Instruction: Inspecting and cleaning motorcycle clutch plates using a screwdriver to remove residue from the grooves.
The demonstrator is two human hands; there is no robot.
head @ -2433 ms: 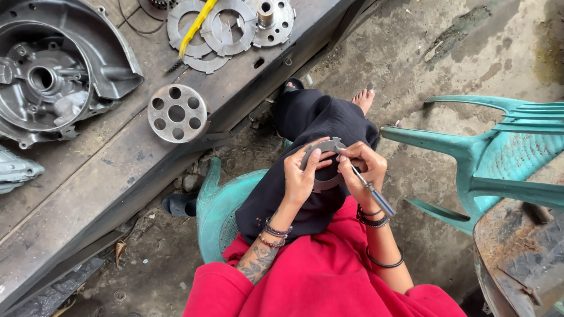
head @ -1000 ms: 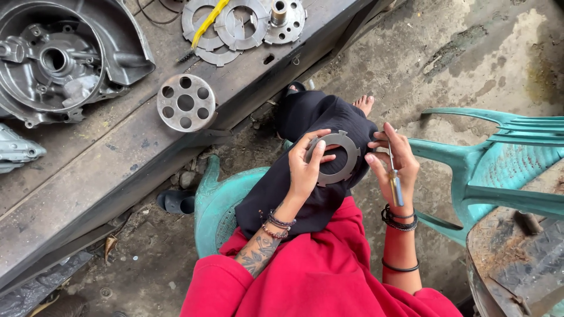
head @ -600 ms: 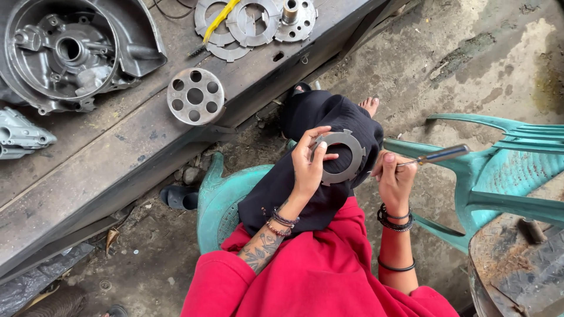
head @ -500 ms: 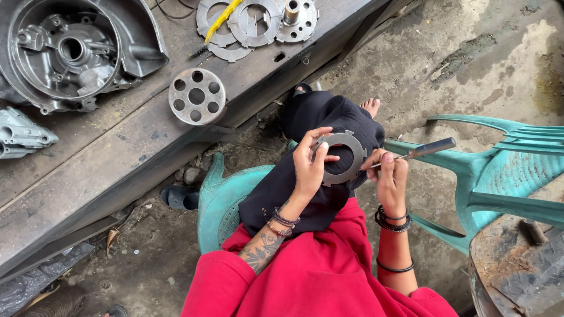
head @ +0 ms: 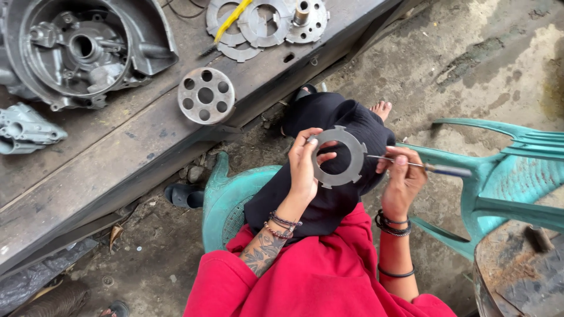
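ring: flat grey notched metal ring (head: 338, 157), held upright over the lap
left hand (head: 305, 167): fingers clamped on ring's left rim, thumb through the hole
right hand (head: 402, 179): pinching thin metal tool (head: 420, 166), tip at ring's right edge
around: teal plastic chair (head: 505, 176) right; tabletop (head: 117, 152) upper left with drilled disc (head: 206, 95), engine casing (head: 82, 47)

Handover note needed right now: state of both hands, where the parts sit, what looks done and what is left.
Left hand: holds the notched metal ring plate by its edge, upright over the lap.
Right hand: grips a thin tool, its tip at the plate's right edge.
On the plank bench: engine casing, round holed hub, a stack of similar ring plates with a yellow-handled tool lying across it.
Done: one plate in hand.
Left: cannot tell how far the scraping has got; the stacked plates lie untouched.
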